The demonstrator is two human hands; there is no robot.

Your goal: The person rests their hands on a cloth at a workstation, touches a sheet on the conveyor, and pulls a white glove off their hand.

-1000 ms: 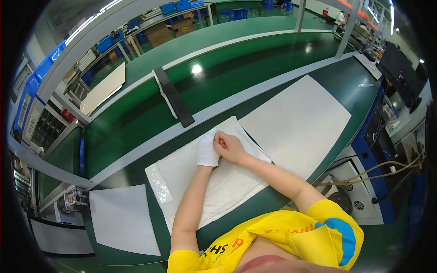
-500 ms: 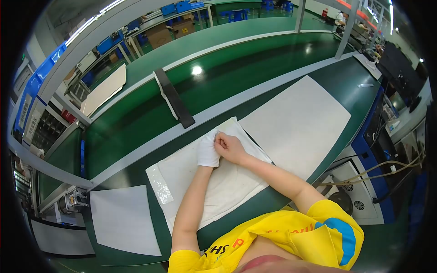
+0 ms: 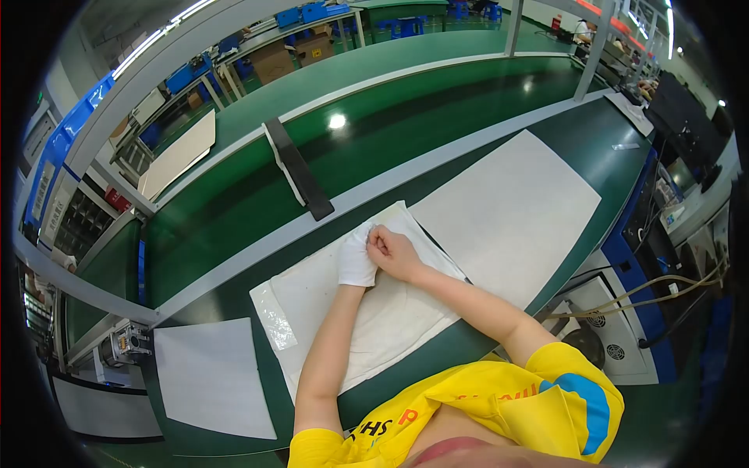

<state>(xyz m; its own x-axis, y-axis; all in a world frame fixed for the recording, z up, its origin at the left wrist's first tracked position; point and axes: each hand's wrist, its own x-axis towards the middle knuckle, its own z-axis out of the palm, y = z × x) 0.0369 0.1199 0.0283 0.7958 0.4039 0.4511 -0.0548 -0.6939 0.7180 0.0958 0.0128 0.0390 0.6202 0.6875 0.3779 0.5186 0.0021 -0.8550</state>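
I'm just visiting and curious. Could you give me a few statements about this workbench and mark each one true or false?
1. The left hand wears a white, cloth-like glove. True.
2. Both hands are gloved. False: the right hand is bare.
3. The hands are far apart. False: they meet over a white, soft-looking, four-sided pad.
4. A long, straight, black bar lies beyond the hands. True.
5. A shiny strip runs along the pad's right end. False: the shiny strip is at its left end.
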